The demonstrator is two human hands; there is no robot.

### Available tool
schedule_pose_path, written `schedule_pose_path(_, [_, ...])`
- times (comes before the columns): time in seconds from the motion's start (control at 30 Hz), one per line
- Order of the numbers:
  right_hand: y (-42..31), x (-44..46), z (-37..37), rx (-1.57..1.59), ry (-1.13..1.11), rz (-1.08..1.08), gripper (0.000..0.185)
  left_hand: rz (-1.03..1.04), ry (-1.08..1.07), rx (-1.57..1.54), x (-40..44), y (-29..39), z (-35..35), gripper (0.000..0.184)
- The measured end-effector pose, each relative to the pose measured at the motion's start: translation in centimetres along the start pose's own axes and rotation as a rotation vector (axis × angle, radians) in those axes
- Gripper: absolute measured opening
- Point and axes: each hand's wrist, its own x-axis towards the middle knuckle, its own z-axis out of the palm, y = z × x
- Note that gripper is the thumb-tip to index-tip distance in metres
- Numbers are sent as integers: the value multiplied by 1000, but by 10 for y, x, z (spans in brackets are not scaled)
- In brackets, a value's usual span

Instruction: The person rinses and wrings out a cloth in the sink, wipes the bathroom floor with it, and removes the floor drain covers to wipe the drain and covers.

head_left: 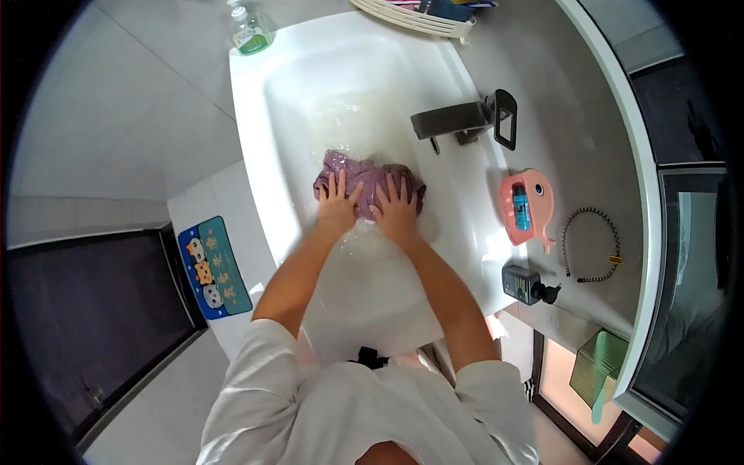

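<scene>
A wet purple cloth (364,172) lies bunched in shallow, cloudy water inside the white sink (287,101). On its left part rests my left hand (337,208), palm down with the fingers spread. Beside it, my right hand (397,209) lies flat on the right part of the cloth, its fingers apart too. Both hands press on the cloth from above without visibly gripping it. The cloth's underside and the sink bottom beneath it are hidden. A dark faucet (453,120) reaches over the basin to the right of the cloth.
A clear pump bottle (249,32) stands at the sink's far left corner, with a cream basket (418,21) at the far edge. On the right are a pink whale-shaped holder (540,203), a black pump bottle (521,284) and a coiled headband (593,209). A blue mat (232,271) lies left.
</scene>
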Motion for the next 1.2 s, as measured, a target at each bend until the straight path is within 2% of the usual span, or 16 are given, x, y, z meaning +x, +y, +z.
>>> schedule_pose_path(0.07, [17, 11, -7, 70, -42, -32, 57, 17, 43, -11, -4, -4, -15, 61])
schedule_pose_path(0.2, [-18, 32, -9, 43, 61, 364, 56, -360, 480, -562, -9, 6, -18, 44])
schedule_pose_path(0.27, [-43, 46, 15, 718, 61, 635, 47, -678, 473, -1158, 16, 13, 14, 39])
schedule_pose_path(0.3, [-59, 47, 13, 845, 73, 578, 40, -586, 383, -1874, 23, 8, 12, 43])
schedule_pose_path(0.33, [-75, 51, 1, 971, 91, 513, 33, -580, 381, -1875, 33, -8, 5, 43])
schedule_pose_path(0.4, [-106, 43, -36, 1358, 77, 445, 23, -562, -467, -2325, 38, -42, -14, 49])
schedule_pose_path(0.53, [-132, 41, -66, 1200, 268, 396, 18, -438, -317, -2401, 12, -12, -38, 34])
schedule_pose_path(0.6, [-100, 64, -49, 993, 255, 660, 20, -359, -263, -2616, 9, 2, -24, 32])
schedule_pose_path(0.67, [-45, 81, -16, 828, 152, 708, 25, -578, -154, -2353, -1, 28, -31, 30])
schedule_pose_path(0.7, [-24, 81, -16, 827, 164, 705, 25, -400, -272, -2356, 1, 21, -20, 28])
schedule_pose_path(0.77, [3, 63, -13, 392, 111, 279, 26, -527, -175, -2219, -5, 16, -30, 30])
schedule_pose_path(0.93, [16, 26, 4, 204, 320, 367, 41, -610, 201, -1655, 6, -18, 10, 50])
schedule_pose_path(1.0, [11, 14, -2, -20, 229, -195, 39, -538, 165, -1636, -2, -14, 7, 58])
schedule_pose_path(1.07, [3, 20, 1, 39, 92, 17, 37, -481, 124, -1594, -8, -9, 7, 63])
schedule_pose_path(1.13, [-22, 38, 16, 591, 151, 614, 36, -559, -58, -1825, -14, 1, -21, 65])
schedule_pose_path(1.2, [-64, 41, -6, 987, 164, 483, 32, -589, -87, -1981, 17, -9, -10, 61])
